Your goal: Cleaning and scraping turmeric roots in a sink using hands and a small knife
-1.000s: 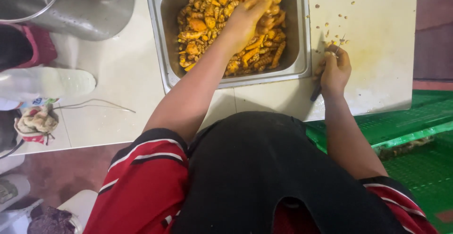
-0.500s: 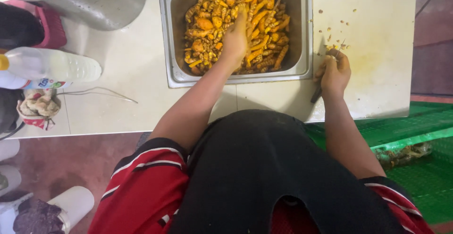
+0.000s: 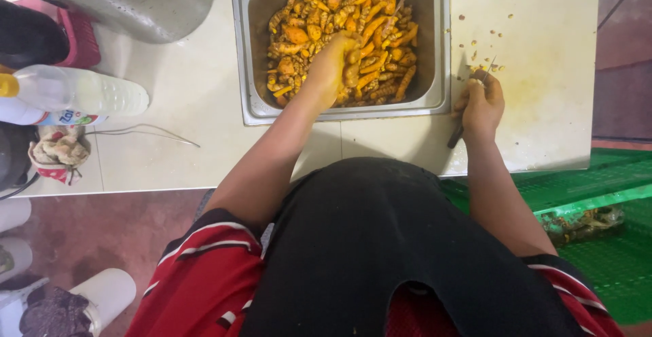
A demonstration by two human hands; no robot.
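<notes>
Head view, looking straight down over the person's black apron and red striped sleeves. Landmark: the steel sink basin [image 3: 252,51] set in the pale counter.

Left hand [image 3: 331,68]: inside the basin, toward its near wall, fingers curled down into the heap of orange-yellow turmeric roots [image 3: 353,34]. It is clenched around one or two roots (exact number cannot be told, since the fingers cover them). The palm and fingers are stained yellow.

Right hand [image 3: 481,102]: outside the basin, just to the right of its right rim, resting on the white cutting board [image 3: 543,45]. It is closed around a knife [image 3: 468,106]; the dark handle end sticks out below the fist toward the person, and a thin part of the blade shows above the knuckles. Whether a root is also pinned under this hand cannot be told.

Roots: fill most of the basin floor, piled loosely, touching each other and the left hand.

Small yellow scraps [image 3: 475,55] lie scattered on the board, right of the basin and just beyond the right hand.

Left of the basin: a large steel pot [image 3: 136,4] at the counter's far edge, and a clear plastic bottle [image 3: 75,92] lying on its side, well apart from the basin.
</notes>
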